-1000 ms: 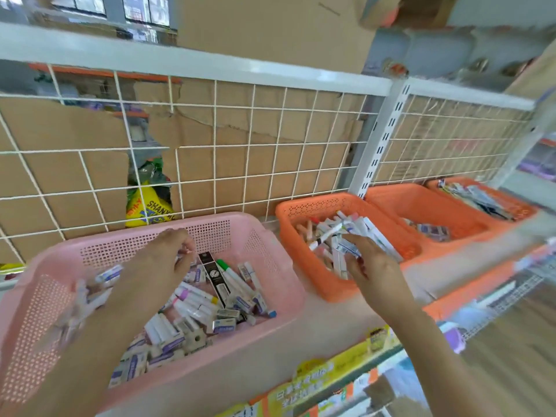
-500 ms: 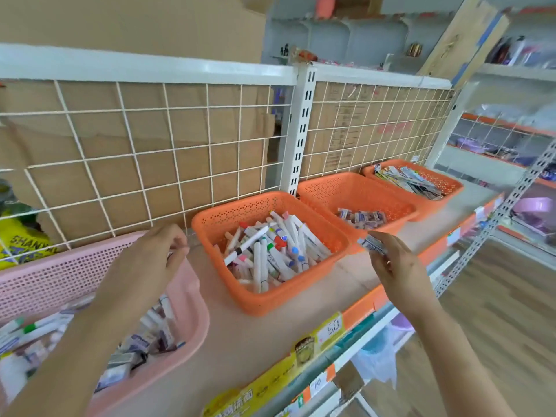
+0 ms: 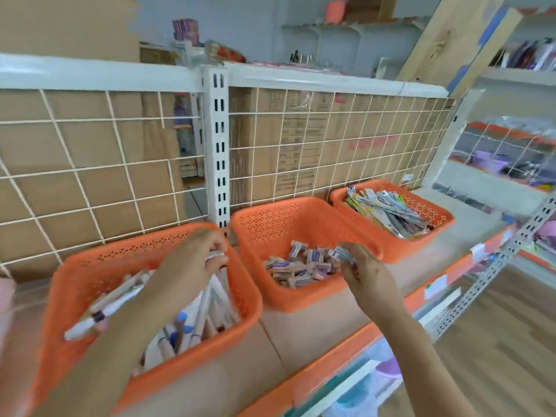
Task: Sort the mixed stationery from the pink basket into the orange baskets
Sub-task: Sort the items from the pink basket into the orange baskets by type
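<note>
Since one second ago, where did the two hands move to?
The left hand went right, from the pink basket to the marker basket, fingers pinching a white marker. The right hand moved from the marker basket to the middle basket, holding a small packet. The orange baskets stayed put.

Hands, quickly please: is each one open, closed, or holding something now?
Left hand: grips a white pen over the left orange basket.
Right hand: pinches a small packet.

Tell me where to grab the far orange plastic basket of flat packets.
Take the far orange plastic basket by its rolled front rim, coming from the aisle side: the white wire grid stands behind it and the middle orange basket crowds its left.
</note>
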Demonstrator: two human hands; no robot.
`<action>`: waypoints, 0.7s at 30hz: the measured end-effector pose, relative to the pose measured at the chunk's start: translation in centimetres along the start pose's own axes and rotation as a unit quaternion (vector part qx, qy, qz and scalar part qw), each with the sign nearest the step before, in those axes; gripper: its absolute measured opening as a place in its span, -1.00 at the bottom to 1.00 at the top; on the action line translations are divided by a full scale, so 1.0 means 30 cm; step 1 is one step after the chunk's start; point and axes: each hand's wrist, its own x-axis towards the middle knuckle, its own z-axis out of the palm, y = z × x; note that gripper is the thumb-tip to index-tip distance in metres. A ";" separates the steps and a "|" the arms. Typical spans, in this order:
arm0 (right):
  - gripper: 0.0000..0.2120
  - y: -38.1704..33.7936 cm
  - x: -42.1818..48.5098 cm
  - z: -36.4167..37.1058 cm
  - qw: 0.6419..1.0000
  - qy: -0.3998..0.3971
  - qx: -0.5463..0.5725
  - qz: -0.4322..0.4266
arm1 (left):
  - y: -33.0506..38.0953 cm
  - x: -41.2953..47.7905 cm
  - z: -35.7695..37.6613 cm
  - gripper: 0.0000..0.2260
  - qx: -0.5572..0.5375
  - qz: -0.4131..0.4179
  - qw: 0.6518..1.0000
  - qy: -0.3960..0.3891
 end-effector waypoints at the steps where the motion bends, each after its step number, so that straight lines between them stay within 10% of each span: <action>1: -0.72 0.022 0.025 0.002 1.000 -0.007 0.003 -0.005 | 0.043 0.032 0.040 -0.85 -0.033 0.008 0.999 -0.011; 12: -0.71 0.158 0.187 0.024 0.997 -0.066 -0.020 -0.028 | 0.261 0.223 0.352 -0.82 -0.016 -0.005 0.987 -0.159; 21: -0.68 0.177 0.177 0.001 0.999 -0.021 -0.032 -0.034 | 0.144 0.130 0.215 -0.67 0.098 0.002 0.995 0.010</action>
